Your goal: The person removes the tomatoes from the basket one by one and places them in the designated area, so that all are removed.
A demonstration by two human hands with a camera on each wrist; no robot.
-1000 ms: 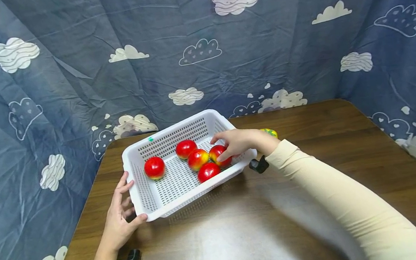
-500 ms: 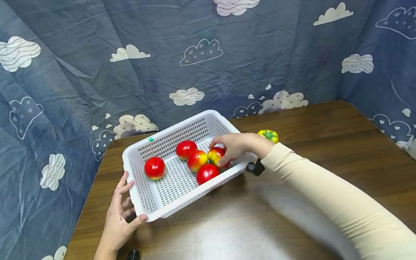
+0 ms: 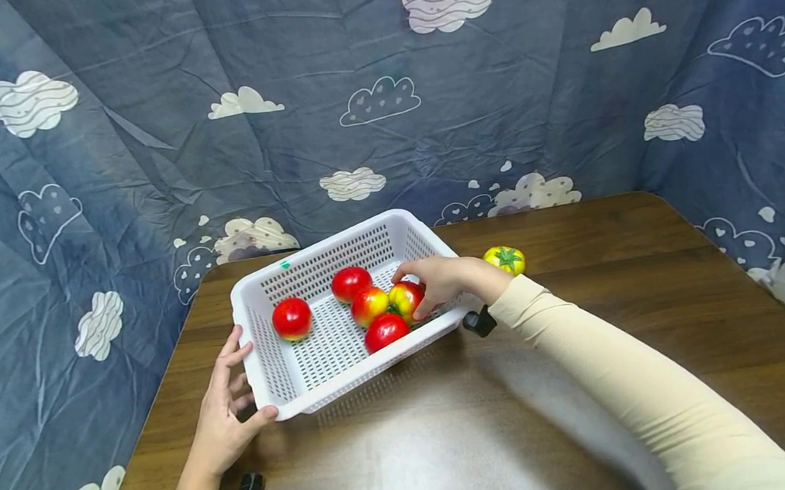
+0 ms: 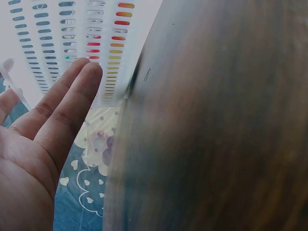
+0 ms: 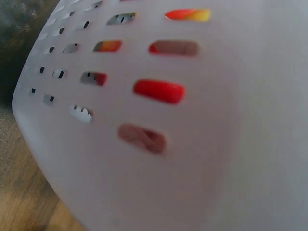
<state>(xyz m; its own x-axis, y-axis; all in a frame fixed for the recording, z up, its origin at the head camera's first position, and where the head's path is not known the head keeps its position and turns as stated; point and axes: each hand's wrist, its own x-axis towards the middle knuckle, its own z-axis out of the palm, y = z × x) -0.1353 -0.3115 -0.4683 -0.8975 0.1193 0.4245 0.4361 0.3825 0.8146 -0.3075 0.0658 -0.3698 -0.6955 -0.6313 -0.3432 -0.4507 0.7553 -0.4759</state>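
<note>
A white perforated plastic basket (image 3: 335, 394) stands at an angle on the table, with several red-and-yellow tomatoes inside. My left hand (image 3: 220, 419) holds its left end, thumb at the near corner and fingertips at the rim. In the left wrist view, two fingers of the left hand (image 4: 57, 110) lie along the basket's outer wall. My right hand (image 3: 441, 280) reaches over the right rim and grips a tomato (image 3: 404, 300) from its right side. That tomato touches its neighbour (image 3: 370, 307); another tomato (image 3: 386, 331) sits just in front. The basket wall (image 5: 159, 183) mostly hides the right hand in the right wrist view.
A yellow tomato with a green calyx (image 3: 505, 259) lies on the table just beyond my right wrist. Two more red tomatoes, one at the left (image 3: 291, 318) and one at the back (image 3: 351, 283), rest in the basket. A cloud-patterned curtain (image 3: 535, 108) hangs behind the wooden table (image 3: 648, 277).
My right hand has shifted slightly left, turning the gripped tomato so more yellow shows. The adjoining tomatoes have been nudged left. The yellow tomato outside is more exposed. The left hand has stayed put.
</note>
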